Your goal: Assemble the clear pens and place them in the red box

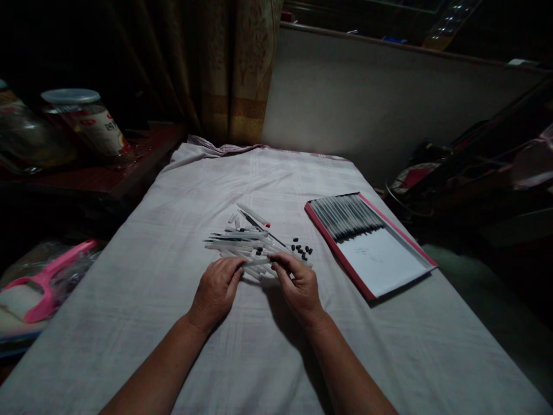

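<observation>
My left hand (219,286) and my right hand (299,283) are closed on opposite ends of one pen (258,263), held level between them. Just beyond lies a loose pile of clear pen barrels (235,244) with dark refills (254,222) among them. A barrel with a red end (254,215) lies at the back of the pile. Several small black plugs (299,250) are scattered right of the pile, beyond my right hand. Farther right, a shallow red-edged box (339,264) holds a row of pens (348,214) in its far part. My fingers hide both ends of the held pen.
A pale checked cloth (142,300) covers the table. Jars (93,124) stand on a dark wooden surface (129,173) at left, above a pink plastic-handled thing (47,282). A patterned curtain (242,69) and a light panel (345,98) close off the back.
</observation>
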A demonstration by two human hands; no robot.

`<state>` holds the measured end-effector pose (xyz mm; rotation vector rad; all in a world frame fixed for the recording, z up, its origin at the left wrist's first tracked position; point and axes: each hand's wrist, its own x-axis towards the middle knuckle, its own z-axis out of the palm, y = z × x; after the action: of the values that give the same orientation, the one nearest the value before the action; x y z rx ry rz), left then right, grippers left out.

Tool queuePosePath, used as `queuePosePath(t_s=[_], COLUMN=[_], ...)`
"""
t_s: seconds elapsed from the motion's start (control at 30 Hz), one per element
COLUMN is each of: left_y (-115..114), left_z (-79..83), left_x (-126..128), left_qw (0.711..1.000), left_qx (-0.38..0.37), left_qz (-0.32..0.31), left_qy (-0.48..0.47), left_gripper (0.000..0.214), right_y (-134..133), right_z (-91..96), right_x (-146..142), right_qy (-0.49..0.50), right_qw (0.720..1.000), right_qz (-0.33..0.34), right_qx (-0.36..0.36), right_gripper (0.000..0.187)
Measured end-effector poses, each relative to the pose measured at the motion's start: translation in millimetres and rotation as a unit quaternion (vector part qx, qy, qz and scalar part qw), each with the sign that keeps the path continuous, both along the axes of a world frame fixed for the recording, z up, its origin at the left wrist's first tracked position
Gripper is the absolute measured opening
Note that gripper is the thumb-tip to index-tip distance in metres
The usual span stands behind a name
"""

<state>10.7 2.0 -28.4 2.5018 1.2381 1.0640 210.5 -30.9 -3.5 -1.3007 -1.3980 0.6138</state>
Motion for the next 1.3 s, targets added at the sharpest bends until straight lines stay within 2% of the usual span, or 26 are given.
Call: queuePosePath(t_s=[0.23,0.43,0.57,0.73,0.87,1.3], left_y=[-1,0,0,0,-1,-1], left_z=[3.6,1.6,1.0,2.1,1.5,2.0], left_x=[0,1,0,0,1,2], left_qw=[1.0,1.0,1.0,1.0,1.0,1.0], left_qx=[-0.001,0.01,0.01,0.002,-0.004,-0.007], left_qz=[-0.02,-0.028,-0.019,-0.018,-0.02,-0.031], left_qy=[-0.008,-0.002,0.001,0.004,0.003,0.001], left_gripper=[0.021,0.023,0.022,0.023,0.023,0.02], right_y=[0,1,-1,-1,0,-2], right_z=[4.4,6.1,3.7,4.2,4.6,0.7], right_x=[1,9,11,11,13,19], right_qy=[-0.053,-0.104,-0.083,-0.105,-0.139,-0.122], right_qw=[0.998,0.993,0.995,0.994,0.989,0.991], right_qz=[-0.012,0.006,0.016,0.023,0.028,0.043], right_qx=[-0.026,-0.049,-0.044,-0.019,-0.03,-0.021], right_gripper=[0.018,0.033,0.021,0.017,0.019,0.019])
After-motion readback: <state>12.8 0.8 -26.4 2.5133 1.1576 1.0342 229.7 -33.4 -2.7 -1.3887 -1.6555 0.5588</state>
